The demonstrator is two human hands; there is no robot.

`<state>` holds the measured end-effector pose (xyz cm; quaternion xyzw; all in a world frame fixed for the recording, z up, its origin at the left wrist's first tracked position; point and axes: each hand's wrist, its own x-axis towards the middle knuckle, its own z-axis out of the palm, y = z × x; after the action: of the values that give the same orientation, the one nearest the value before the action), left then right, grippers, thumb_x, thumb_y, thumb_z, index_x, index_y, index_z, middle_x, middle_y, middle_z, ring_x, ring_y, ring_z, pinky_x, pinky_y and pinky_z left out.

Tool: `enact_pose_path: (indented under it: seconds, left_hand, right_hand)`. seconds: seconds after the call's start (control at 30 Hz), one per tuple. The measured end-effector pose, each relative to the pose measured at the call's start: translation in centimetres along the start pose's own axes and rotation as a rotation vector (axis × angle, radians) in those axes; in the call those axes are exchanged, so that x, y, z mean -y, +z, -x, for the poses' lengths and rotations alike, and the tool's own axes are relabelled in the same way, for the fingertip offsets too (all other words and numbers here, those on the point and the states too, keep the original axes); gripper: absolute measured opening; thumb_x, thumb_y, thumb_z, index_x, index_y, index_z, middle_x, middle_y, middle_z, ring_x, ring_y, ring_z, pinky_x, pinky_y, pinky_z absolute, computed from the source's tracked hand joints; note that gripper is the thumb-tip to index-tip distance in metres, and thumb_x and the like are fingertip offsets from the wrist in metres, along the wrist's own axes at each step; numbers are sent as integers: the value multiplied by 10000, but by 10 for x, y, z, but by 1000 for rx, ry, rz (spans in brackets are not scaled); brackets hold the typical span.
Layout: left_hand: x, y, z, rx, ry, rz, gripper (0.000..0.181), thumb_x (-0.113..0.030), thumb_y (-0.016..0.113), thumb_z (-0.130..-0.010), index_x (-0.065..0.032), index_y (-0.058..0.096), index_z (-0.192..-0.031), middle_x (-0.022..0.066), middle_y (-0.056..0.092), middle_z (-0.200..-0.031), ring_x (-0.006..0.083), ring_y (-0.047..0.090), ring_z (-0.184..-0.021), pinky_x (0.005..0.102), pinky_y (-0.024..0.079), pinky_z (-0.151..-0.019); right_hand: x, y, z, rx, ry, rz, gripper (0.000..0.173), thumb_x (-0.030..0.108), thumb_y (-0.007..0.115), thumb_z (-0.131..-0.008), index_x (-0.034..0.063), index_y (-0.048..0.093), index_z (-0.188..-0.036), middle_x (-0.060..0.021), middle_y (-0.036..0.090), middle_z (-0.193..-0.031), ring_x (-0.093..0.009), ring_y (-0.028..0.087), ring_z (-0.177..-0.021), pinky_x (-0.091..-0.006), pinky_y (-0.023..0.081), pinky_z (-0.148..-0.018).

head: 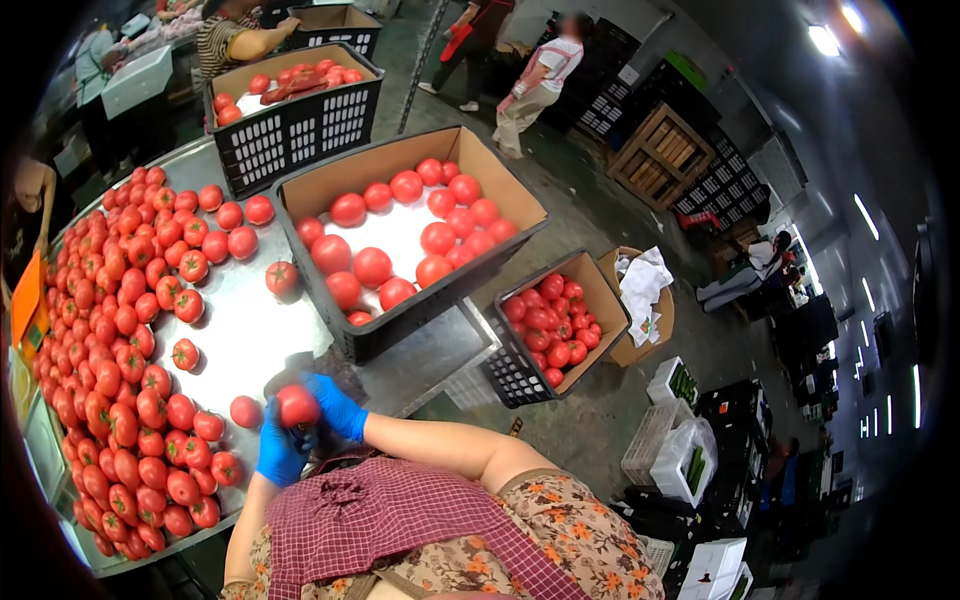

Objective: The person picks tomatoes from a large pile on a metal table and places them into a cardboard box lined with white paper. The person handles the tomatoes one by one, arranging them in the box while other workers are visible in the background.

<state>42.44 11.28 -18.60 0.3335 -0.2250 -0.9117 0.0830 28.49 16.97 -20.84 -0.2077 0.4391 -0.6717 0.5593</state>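
Both my hands wear blue gloves and meet around one red tomato [298, 406] near the table's front edge. My left hand [282, 450] grips it from the left and below; my right hand [335, 405] touches its right side. Close by on the metal table [240, 330] lies a loose tomato [246, 412]. A large heap of tomatoes [112, 352] covers the table's left side, many with green stem ends. Beyond my hands stands a black crate [420, 300] lined with brown cardboard, with tomatoes around a white sheet [382, 238] inside it.
Another lined crate [300, 139] with tomatoes stands at the table's far end. A lower crate [555, 330] of tomatoes is at right, beside a cardboard box [652, 330] with white wrapping. Boxes of green vegetables [682, 384] stand farther right. Several people are around; one person [540, 75] walks beyond the crates.
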Motion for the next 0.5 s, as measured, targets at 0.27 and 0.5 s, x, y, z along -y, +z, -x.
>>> enact_pose_path:
  seconds: [0.27,0.5]
  left_hand:
    - [8,-7,-22,-278,224,-221,451,-543,459,-932,-131,564,-1082,19,572,-807,128,505,-644,248,397,-530]
    - [9,18,-3,-160,300,-225,481,-458,554,-912,-100,486,-1225,49,588,-1025,151,589,-849,273,501,-651]
  right_hand:
    - [-1,-2,3,-163,-235,356,351,267,472,-983,3,572,-1192,-80,598,-1147,-168,550,-1041,-315,433,-941]
    - [2,-10,2,100,-235,424,385,274,491,-966,19,557,-1246,-100,598,-1196,-192,555,-1089,-321,415,-984]
